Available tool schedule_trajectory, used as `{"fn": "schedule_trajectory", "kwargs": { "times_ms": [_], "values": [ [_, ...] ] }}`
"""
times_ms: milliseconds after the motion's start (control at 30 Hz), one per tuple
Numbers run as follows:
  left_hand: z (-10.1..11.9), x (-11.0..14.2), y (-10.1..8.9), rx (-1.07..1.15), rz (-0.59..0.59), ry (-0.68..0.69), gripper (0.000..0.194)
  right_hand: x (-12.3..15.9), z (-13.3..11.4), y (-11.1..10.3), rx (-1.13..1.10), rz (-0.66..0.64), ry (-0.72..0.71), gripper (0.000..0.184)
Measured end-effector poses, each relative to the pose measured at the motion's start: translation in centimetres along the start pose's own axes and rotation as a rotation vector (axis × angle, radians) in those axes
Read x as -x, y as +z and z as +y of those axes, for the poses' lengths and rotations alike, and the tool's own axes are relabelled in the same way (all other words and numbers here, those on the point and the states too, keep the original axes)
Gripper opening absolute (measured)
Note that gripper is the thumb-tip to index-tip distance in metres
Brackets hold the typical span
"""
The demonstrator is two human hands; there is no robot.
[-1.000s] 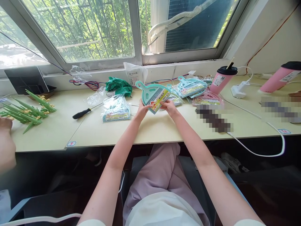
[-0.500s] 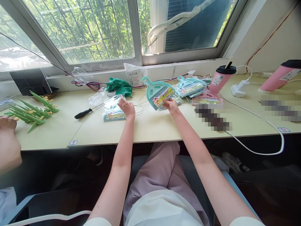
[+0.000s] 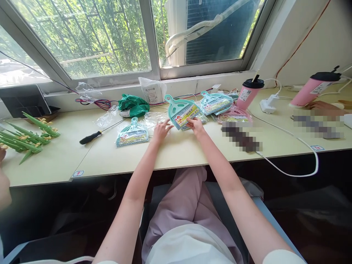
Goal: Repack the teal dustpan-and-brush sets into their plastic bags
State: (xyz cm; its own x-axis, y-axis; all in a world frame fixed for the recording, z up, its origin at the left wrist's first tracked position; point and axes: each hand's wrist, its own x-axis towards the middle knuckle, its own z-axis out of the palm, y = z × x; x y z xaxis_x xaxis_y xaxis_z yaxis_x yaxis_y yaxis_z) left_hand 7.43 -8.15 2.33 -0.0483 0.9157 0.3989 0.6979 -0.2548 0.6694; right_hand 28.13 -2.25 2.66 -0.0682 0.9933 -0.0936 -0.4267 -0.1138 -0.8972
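Note:
My right hand (image 3: 196,125) grips a small mint-green dustpan (image 3: 180,107) by its lower right edge, thumb over the card. A brush with blue-and-white bristles and a yellow printed label lies against its face. Just left of it my left hand (image 3: 162,129) reaches toward the dustpan's lower edge with fingers apart; whether the fingertips touch it I cannot tell. Behind that hand lies a crumpled clear plastic bag (image 3: 155,118). Another mint dustpan set (image 3: 132,134), wrapped in clear film, rests flat to the left.
More mint dustpan sets (image 3: 216,102) and a pink one (image 3: 235,116) are stacked at right. A screwdriver (image 3: 90,138), green bag (image 3: 134,105) and green plastic stems (image 3: 30,135) lie left. Pink cups (image 3: 247,96), a power strip (image 3: 269,104) and a white cable (image 3: 291,135) stand right.
My left hand has moved right, off the wrapped dustpan set and toward the held dustpan. My right hand keeps its grip. The view has shifted slightly.

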Motion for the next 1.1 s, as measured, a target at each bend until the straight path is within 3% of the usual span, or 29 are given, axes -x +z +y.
{"fn": "schedule_trajectory", "kwargs": {
  "times_ms": [100,233,533,800,933,1100],
  "values": [
    [0.0,0.0,-0.8,-0.023,0.154,-0.097,0.037,-0.2,0.1,-0.2,0.001,0.041,0.040,0.020],
    [-0.1,0.3,-1.8,-0.243,0.301,-0.093,0.054,-0.2,0.1,-0.2,0.021,0.032,0.109,0.020],
    [-1.0,0.4,-3.8,-0.289,0.428,-0.337,0.017,0.4,0.0,0.1,0.199,-0.134,0.262,0.017],
    [-0.7,0.3,-4.8,-0.172,0.666,-0.439,0.019,1.1,-0.6,0.0,0.230,-0.366,0.269,0.016],
    [0.3,0.4,-4.9,-0.174,0.712,-0.407,0.016,1.1,-0.5,0.2,0.207,-0.351,0.254,0.017],
    [1.5,0.7,-4.5,-0.170,0.692,-0.238,0.012,0.5,0.1,0.2,0.196,-0.222,0.205,0.017]
  ]
}}
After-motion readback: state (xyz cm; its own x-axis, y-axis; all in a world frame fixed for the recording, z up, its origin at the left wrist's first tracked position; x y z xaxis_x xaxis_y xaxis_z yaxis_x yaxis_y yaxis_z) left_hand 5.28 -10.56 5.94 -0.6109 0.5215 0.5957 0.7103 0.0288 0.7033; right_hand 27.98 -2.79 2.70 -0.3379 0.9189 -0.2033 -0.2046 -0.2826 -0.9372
